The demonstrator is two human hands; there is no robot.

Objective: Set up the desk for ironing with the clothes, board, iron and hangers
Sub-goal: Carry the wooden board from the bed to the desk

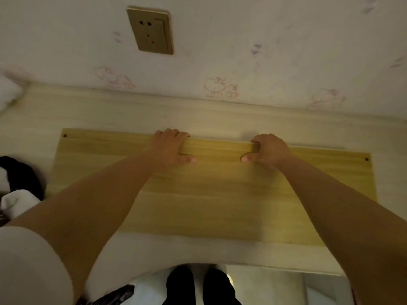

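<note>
A yellow wooden board [215, 194] with a small hole near each far corner lies flat across the pale desk [132, 111]. My left hand [169, 146] grips the board's far edge left of centre, fingers curled over the edge and thumb on top. My right hand [267, 150] grips the same edge right of centre in the same way. Dark and white clothes [17, 186] lie heaped at the desk's left side. No iron or hangers are in view.
A wall with cartoon-cat wallpaper [220, 86] rises right behind the desk, with a brass-coloured power socket [150, 29] above left. A white soft item [8, 91] sits at the far left. My dark trouser legs [198, 285] stand at the desk's front edge.
</note>
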